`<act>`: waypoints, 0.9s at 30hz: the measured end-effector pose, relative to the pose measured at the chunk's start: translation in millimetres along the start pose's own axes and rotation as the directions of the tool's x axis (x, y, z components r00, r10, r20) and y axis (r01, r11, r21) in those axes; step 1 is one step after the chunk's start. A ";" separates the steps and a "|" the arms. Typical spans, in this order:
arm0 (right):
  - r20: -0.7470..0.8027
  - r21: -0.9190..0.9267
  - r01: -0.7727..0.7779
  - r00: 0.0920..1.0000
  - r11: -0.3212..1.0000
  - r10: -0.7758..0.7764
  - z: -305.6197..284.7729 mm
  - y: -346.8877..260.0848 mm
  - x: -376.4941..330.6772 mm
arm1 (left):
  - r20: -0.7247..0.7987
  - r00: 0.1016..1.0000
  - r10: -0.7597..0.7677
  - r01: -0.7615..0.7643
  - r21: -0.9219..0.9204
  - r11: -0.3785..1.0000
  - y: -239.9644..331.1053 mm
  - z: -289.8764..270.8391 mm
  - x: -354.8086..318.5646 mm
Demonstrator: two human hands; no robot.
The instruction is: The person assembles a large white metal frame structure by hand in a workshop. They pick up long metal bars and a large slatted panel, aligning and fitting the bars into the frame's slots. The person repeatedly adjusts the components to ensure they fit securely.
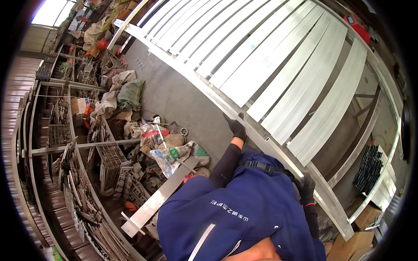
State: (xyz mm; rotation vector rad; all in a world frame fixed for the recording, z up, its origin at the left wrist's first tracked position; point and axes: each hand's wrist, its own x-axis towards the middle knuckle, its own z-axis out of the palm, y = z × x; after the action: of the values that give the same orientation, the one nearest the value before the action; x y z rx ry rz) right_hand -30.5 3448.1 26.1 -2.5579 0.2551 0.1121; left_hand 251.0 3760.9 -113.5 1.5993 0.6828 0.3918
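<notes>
My left hand (236, 127), in a black glove, is beside the near rail (211, 92) of a large metal frame. Its fingers are stretched out and apart, with nothing seen in them. My right hand (307, 186), also black-gloved, is lower along the same rail, close to my waist. Those fingers look curled at the rail's edge, and what they grip is partly hidden. Long flat silvery slats (300, 82) lie side by side across the frame, their near ends uneven. A small square opening (267, 139) shows on the rail between my hands.
On the left are metal racks (56, 150) with wire baskets (109, 158) and piled metal parts. Sacks (170, 156) and a flat metal bar (152, 209) lie near my left side. Dark stacked pieces (368, 168) and cardboard boxes (350, 247) are at right. A red device (358, 29) stands far right.
</notes>
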 end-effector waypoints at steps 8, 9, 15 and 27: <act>0.021 -0.107 -0.123 0.992 0.987 0.126 21.9 17.8 -7.0 | 0.140 0.989 0.042 -0.099 0.431 0.897 -26.8 11.1 6.4; -0.047 -0.019 -0.119 0.992 0.993 0.118 20.4 23.2 -19.0 | 0.227 0.973 0.032 -0.125 0.407 0.905 -44.0 6.9 8.6; -0.035 -0.069 -0.116 0.993 0.991 0.113 -18.2 13.3 -62.3 | 0.412 0.910 -0.054 0.051 0.018 0.999 -3.4 22.7 -1.0; 0.099 0.258 -0.358 0.934 0.898 0.344 -28.0 -33.9 -72.6 | 0.437 0.874 -0.213 0.138 0.196 0.971 -60.9 42.2 61.0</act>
State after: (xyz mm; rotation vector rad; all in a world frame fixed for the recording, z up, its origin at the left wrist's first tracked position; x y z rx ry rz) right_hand -93.9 3472.3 77.2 -2.2085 0.6657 0.2599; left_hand 311.2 3768.6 -187.7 1.6814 0.4964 -0.1814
